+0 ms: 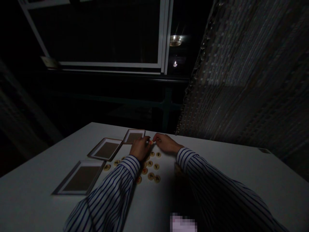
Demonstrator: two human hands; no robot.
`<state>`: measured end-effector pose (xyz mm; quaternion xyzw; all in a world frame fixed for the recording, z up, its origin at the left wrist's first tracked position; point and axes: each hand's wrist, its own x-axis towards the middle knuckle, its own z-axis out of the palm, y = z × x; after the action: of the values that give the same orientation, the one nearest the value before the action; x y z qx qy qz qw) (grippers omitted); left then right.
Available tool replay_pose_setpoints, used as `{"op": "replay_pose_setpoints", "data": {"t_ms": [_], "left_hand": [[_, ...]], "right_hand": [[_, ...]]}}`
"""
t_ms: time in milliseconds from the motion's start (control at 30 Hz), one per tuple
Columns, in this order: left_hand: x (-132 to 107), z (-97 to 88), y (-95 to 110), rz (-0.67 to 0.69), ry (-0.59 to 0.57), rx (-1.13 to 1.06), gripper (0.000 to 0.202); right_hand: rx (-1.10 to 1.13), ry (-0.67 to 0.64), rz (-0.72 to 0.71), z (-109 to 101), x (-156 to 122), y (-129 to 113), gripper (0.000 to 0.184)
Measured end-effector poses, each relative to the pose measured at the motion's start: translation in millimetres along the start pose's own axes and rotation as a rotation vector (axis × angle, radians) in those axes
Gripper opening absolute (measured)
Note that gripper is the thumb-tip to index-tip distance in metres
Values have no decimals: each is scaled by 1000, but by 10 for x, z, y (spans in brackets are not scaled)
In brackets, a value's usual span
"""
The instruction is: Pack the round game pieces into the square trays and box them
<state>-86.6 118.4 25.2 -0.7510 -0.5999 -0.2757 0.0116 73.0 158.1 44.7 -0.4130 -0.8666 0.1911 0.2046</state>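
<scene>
A round wooden Chinese chess piece with a red character sits between the fingertips of both hands, near the table's far edge. My left hand reaches it from the left with fingers bent inward and closed at its side. From the right, my right hand has curled fingers pinched at its other side. Below the hands lie several more pieces, some with dark characters, such as one chess piece, and some with red, like another chess piece. My left hand and sleeve hide part of this group.
Three shallow rectangular trays, a near tray, a middle tray and a far tray, run along the left of the white table. A dark object beneath my right forearm is partly hidden. A bead curtain hangs at right, behind the table.
</scene>
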Motion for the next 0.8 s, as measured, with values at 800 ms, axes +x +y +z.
{"op": "replay_pose_setpoints", "data": {"t_ms": [800], "left_hand": [[-511,-147,846,123,100,-235,28]], "right_hand": [[267,218,-16,-460,-1061,-111,18]]}}
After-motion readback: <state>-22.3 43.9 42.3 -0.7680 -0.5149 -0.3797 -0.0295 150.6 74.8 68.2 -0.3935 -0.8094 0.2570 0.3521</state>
